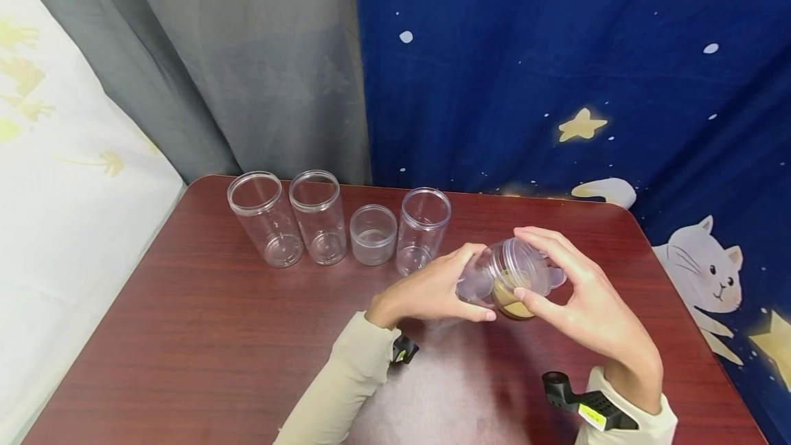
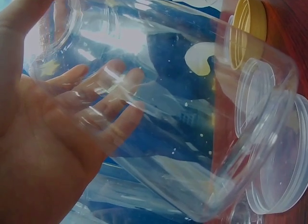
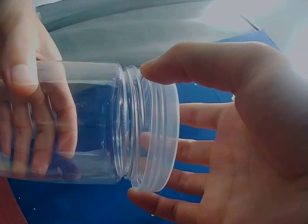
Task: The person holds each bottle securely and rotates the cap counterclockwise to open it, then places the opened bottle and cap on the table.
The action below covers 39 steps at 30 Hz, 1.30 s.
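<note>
Both hands are up over the dark red table (image 1: 204,335), sharing one clear jar (image 1: 503,273) held on its side. The left hand (image 1: 432,290) is wrapped round the jar's body, thumb on top and fingers curled under. The right hand (image 1: 587,301) is at the jar's mouth, thumb and fingers curled round a clear lid (image 3: 161,137) sitting on the threaded neck, so it's gripping that lid. The jar is off the table, just right of and nearer the person than the row of four open clear containers (image 1: 336,222) along the far edge. Under the jar a yellow lid (image 2: 248,29) and some loose clear lids (image 2: 276,151) lie on the table
</note>
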Motion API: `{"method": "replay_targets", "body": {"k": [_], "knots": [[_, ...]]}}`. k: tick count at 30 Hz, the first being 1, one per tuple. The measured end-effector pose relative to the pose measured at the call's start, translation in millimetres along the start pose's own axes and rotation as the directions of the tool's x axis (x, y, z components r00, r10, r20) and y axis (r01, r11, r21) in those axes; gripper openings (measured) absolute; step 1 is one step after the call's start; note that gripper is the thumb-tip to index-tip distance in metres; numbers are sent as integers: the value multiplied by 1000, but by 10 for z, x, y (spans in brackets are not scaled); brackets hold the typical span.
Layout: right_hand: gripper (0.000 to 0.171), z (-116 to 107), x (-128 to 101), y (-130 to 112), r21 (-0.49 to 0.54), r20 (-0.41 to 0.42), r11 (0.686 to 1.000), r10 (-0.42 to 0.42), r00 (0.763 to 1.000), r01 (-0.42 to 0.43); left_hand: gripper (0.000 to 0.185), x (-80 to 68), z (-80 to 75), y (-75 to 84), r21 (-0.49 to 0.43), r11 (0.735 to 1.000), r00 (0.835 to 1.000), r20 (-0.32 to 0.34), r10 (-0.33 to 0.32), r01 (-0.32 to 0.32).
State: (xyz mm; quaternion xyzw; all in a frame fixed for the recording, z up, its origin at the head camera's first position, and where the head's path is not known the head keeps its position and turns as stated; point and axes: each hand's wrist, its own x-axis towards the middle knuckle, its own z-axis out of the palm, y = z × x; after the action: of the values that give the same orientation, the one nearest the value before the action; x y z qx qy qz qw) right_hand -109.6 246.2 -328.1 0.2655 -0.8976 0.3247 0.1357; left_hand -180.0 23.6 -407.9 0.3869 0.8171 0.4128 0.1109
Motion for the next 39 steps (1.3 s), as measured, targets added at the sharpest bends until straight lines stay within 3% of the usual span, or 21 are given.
{"method": "replay_targets", "body": {"k": [29,39], "knots": [[77,34,10,37,50,-15,998,31,999,-30,89,-161,-76,-78,-59,998,999,-34,-28,26],[71,75,22,78,46,-26,995,91,996,-89,91,-268,-116,-97,-71,997,998,-52,-25,21]]}}
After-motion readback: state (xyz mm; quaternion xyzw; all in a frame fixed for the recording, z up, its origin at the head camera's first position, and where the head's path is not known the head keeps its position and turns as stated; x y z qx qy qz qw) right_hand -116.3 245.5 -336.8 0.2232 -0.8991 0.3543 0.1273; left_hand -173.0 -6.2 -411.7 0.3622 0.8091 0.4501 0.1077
